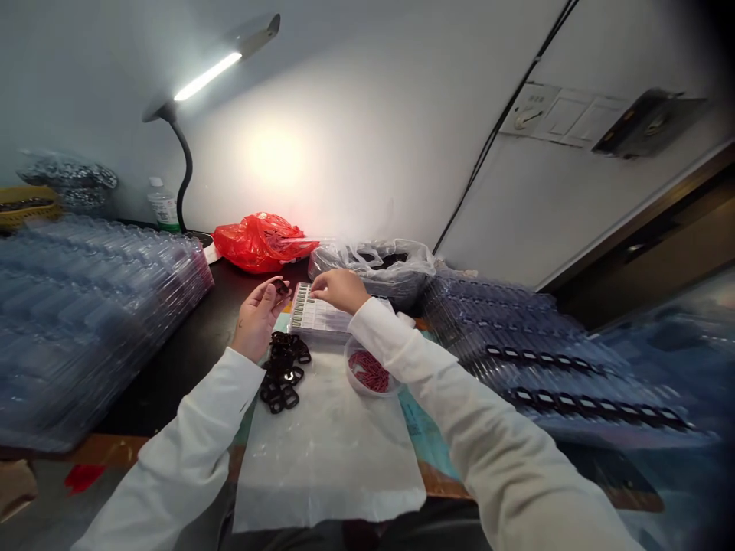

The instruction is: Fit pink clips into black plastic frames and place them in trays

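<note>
My left hand (258,315) is closed on a small dark part (280,287), held up between thumb and fingers. My right hand (342,291) is over a white compartment tray (311,314) with small pieces in its left columns; its fingers are pinched together, and what they hold, if anything, is too small to make out. Below my left hand, a loose pile of black ring-shaped parts (282,373) lies on a white sheet (325,451). A round clear bowl (347,370) of thin dark pink pieces (369,372) stands under my right forearm.
Clear plastic trays are stacked at the left (97,306) and right (517,337), the right ones partly filled with black parts. Behind the work area lie a red bag (258,241) and a clear bag (396,279). A lit lamp (187,164) and a bottle (164,207) stand back left.
</note>
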A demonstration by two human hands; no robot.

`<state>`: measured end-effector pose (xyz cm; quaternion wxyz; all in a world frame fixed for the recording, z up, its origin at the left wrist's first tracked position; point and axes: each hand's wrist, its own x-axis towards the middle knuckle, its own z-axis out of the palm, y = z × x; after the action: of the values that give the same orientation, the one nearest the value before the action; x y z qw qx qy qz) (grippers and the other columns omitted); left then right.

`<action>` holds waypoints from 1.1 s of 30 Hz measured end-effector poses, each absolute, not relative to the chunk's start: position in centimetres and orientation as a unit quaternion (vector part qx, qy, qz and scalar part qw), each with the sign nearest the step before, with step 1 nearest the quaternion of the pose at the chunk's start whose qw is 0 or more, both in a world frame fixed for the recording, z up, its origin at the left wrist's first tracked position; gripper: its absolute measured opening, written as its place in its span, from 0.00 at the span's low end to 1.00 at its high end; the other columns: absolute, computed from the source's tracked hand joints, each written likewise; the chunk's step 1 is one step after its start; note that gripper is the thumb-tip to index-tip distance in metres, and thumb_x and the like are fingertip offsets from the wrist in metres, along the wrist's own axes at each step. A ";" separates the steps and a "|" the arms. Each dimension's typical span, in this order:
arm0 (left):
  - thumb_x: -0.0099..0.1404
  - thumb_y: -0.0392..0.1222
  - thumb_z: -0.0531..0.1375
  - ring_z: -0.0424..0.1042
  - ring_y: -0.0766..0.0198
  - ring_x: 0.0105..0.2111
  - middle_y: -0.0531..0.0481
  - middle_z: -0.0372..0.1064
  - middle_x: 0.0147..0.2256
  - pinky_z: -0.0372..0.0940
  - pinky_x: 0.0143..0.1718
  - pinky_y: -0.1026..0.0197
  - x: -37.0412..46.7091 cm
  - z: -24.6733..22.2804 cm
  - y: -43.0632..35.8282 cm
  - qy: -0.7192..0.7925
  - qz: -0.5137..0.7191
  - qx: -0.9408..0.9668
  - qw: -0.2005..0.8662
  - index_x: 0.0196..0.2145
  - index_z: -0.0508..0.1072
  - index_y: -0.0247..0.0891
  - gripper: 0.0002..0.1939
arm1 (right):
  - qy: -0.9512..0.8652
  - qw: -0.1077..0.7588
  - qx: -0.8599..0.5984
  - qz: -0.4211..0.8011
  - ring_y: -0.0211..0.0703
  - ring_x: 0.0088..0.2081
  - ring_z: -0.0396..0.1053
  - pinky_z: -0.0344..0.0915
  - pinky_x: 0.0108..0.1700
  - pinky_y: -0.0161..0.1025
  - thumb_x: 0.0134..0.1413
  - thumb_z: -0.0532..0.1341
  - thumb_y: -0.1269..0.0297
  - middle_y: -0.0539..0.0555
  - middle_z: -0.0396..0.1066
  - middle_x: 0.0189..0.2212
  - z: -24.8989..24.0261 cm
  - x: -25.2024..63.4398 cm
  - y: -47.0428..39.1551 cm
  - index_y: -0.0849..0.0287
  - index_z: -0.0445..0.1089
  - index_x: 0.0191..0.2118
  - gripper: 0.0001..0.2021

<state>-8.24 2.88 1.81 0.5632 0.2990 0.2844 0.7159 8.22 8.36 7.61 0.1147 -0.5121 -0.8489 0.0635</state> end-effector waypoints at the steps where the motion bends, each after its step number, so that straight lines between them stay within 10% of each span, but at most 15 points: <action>1: 0.56 0.45 0.67 0.74 0.67 0.37 0.46 0.76 0.37 0.68 0.43 0.65 -8.4 1.8 3.0 0.286 0.718 0.280 0.570 0.37 0.76 0.35 0.13 | -0.848 0.104 -0.516 0.055 0.44 0.41 0.73 0.59 0.43 0.39 0.52 0.65 0.59 0.50 0.78 0.36 7.0 8.1 9.1 0.52 0.78 0.36 0.06; 11: 0.62 0.46 0.62 0.71 0.73 0.27 0.49 0.74 0.34 0.69 0.31 0.71 -7.4 1.3 2.2 0.272 0.669 0.204 0.661 0.40 0.75 0.36 0.12 | -0.859 0.101 -0.502 0.020 0.48 0.39 0.73 0.56 0.48 0.43 0.47 0.68 0.65 0.53 0.78 0.31 5.2 7.3 10.0 0.54 0.79 0.31 0.03; 21: 0.56 0.46 0.67 0.61 0.75 0.22 0.50 0.71 0.32 0.60 0.21 0.72 -5.1 0.3 0.6 0.284 0.586 0.231 0.723 0.34 0.75 0.36 0.12 | -0.825 0.344 -0.435 0.109 0.39 0.34 0.69 0.60 0.37 0.35 0.55 0.63 0.66 0.48 0.77 0.34 7.7 10.8 2.2 0.52 0.76 0.37 0.05; 33: 0.46 0.46 0.73 0.61 0.75 0.21 0.53 0.68 0.26 0.58 0.20 0.72 -3.8 -0.4 -0.5 0.303 0.539 0.266 0.739 0.36 0.77 0.33 0.20 | -0.833 0.346 -0.428 0.052 0.42 0.35 0.66 0.57 0.40 0.40 0.56 0.63 0.65 0.48 0.78 0.33 5.4 11.9 -0.2 0.53 0.78 0.34 0.04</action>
<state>-3.79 -0.45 -0.40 0.7393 0.2658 0.3034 0.5393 11.89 -0.25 5.42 0.3455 -0.4280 -0.8335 0.0520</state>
